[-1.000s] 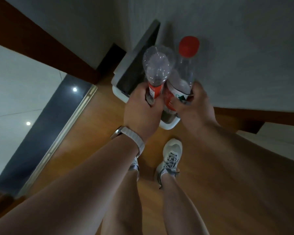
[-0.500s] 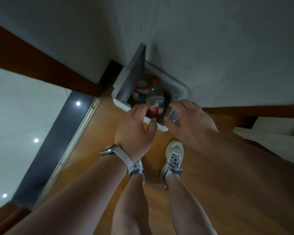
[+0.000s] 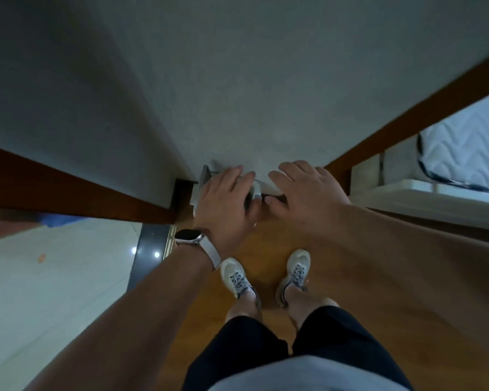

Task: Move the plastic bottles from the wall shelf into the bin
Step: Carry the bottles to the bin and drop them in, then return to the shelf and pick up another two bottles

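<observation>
Hovering over the bin point(image 3: 259, 190) at frame centre: left hand point(image 3: 223, 204) and right hand point(image 3: 302, 193) both spread wide, holding nothing. Bottles not visible, prob. inside, hidden by hands. Lift hands straight up, w/o knocking the lid.

left hand point(image 3: 223, 204) spread, right hand point(image 3: 302, 193) spread

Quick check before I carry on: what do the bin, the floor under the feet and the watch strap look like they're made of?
Bin: mostly hidden by the hands; the visible white rim looks like smooth moulded plastic. Floor: orange-brown, faint sheen, probably wood or laminate; the grain is too blurred to settle it. Watch strap on the left wrist: pale, matte, likely silicone or fabric.
</observation>
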A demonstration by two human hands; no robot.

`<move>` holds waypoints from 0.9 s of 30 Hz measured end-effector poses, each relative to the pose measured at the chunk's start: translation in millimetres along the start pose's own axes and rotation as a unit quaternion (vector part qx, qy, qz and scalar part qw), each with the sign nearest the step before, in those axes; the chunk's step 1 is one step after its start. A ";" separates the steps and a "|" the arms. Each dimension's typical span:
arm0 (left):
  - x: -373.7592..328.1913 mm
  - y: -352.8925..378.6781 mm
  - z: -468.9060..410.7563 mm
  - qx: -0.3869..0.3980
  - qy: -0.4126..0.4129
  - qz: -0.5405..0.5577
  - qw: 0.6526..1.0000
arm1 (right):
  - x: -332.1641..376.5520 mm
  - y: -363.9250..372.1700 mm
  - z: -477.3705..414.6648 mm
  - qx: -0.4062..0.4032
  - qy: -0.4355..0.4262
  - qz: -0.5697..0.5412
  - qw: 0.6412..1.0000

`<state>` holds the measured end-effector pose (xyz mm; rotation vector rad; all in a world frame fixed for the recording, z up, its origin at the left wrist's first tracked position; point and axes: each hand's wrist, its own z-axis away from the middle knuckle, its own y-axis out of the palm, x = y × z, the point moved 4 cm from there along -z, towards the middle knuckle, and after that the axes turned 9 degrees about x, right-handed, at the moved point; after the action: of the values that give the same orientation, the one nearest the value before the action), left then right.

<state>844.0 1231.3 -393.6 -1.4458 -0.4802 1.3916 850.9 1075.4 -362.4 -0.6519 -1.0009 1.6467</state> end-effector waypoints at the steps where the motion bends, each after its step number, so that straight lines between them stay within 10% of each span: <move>1: -10.2 -10.6 1.5 0.004 0.008 -0.012 1.000 | -3.5 -10.4 13.3 -0.011 0.010 -0.001 1.000; 27: -439.6 -12.3 6.7 -0.031 0.395 -0.206 0.895 | -236.4 -25.2 392.1 -0.216 0.280 -0.084 0.932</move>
<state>732.3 871.9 -166.0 -1.6926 -0.2694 0.3855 614.2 739.2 -159.5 -1.2149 -0.9581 0.9953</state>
